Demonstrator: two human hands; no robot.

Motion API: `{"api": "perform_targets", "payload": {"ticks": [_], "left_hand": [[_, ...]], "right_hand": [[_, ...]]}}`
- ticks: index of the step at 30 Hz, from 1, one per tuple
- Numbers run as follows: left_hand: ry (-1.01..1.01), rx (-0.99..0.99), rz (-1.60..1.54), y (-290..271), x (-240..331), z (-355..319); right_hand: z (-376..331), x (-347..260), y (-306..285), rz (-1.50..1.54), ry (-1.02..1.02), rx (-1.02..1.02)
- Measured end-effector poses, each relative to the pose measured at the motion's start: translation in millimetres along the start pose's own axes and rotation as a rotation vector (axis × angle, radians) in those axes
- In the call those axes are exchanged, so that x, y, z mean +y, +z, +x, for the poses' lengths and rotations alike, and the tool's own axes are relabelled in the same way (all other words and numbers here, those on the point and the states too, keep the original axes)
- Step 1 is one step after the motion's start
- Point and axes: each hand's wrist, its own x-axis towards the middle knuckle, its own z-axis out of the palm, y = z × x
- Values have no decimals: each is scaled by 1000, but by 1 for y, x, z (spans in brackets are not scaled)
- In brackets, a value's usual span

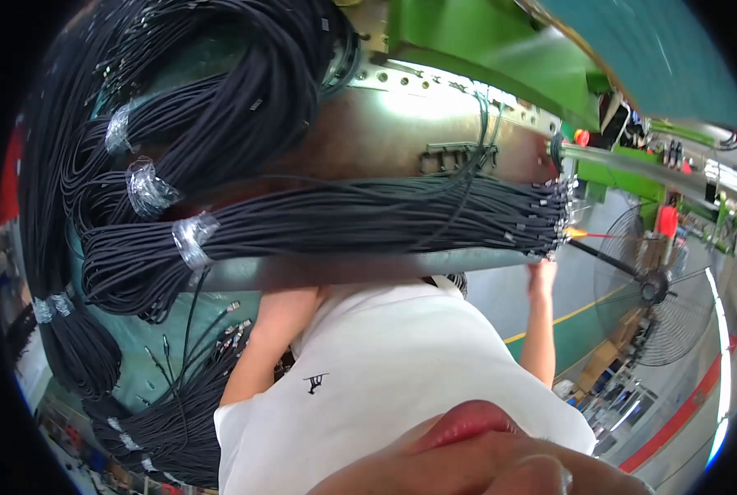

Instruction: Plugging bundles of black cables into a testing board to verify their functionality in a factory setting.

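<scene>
A long bundle of black cables point(368, 219) lies across the bench, tied with clear plastic wrap point(193, 239) near its looped left end. Its metal-tipped connector ends point(562, 216) gather at the right. Just below those ends is my right hand point(542, 274), small and blurred, its fingers mostly hidden; I cannot tell whether it touches them. My left hand point(302, 299) is at the bench's near edge, close to my body. The edge hides its fingers and anything in them.
More wrapped black cable bundles point(253, 107) pile up at the left, and loose cables with connectors point(212, 363) lie on a green surface below. A green machine frame point(484, 49) stands behind the bench point(352, 136). A floor fan point(654, 287) is at the right.
</scene>
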Motion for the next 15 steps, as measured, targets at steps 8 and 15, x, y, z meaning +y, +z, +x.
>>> {"api": "perform_targets", "payload": {"ticks": [8,15], "left_hand": [[113,-21,306,1,35,1],[798,-46,-70,-16,168,46]], "right_hand": [[-21,-223,117,-524,-994,-297],[15,-240,229,-879,-1399,-612]]}}
